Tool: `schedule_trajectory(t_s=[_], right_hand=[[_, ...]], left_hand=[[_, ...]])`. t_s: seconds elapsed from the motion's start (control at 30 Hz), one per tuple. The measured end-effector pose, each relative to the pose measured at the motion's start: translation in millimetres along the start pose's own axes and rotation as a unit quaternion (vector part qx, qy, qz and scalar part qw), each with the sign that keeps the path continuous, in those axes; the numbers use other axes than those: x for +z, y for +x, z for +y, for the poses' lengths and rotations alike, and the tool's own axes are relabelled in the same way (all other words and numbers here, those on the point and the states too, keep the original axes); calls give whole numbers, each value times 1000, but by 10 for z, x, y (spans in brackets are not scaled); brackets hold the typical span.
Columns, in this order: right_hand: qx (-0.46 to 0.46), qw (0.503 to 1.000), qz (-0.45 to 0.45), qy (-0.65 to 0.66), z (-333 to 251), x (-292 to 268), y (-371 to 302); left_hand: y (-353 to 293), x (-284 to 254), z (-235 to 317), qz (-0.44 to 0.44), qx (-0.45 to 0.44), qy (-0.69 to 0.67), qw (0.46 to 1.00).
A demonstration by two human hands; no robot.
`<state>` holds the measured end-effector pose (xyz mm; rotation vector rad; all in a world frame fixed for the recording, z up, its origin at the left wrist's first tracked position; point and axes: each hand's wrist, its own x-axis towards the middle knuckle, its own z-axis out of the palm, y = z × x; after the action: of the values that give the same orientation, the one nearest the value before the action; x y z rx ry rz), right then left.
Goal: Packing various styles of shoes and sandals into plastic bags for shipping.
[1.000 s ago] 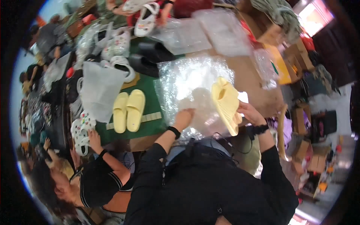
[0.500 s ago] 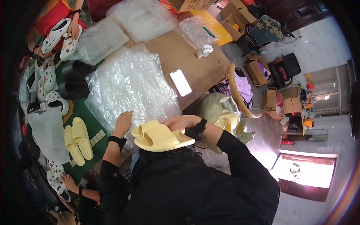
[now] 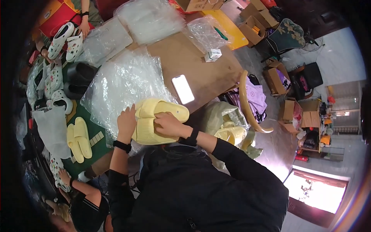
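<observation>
A pair of pale yellow slide slippers lies over the near edge of the clear plastic bags, side by side with their straps up. My right hand is closed on the nearer slipper, its fingers reaching into the foot opening. Against the toe end on the left, my left hand grips the pair's edge; its thumb side is partly hidden. Under and beyond the slippers spreads a stack of clear plastic bags. Another yellow slipper pair rests on the green surface to the left.
A phone and small white box lie on the brown tabletop. To the right, an open sack holds more yellow slippers beside a curved wooden armrest. White clogs and dark shoes stand left. Co-workers' hands handle clogs.
The slippers have moved up and turned so their straps and insoles show. My left hand has come from the bags onto their toe end; my right hand has shifted to the nearer slipper.
</observation>
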<state>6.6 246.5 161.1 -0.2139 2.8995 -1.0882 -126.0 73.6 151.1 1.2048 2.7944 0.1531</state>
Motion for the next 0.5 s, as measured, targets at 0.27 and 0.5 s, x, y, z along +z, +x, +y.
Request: schedule_trajectory(t_s=[0.27,0.5], right_hand=[[-136,976,89,-148,-48,159,24],[-201,955,66,-210,-5,192,59]], left_hand=[[-127,-91,389,56,-88,-17,994],[-192,29,356,144,-75,-24,986]])
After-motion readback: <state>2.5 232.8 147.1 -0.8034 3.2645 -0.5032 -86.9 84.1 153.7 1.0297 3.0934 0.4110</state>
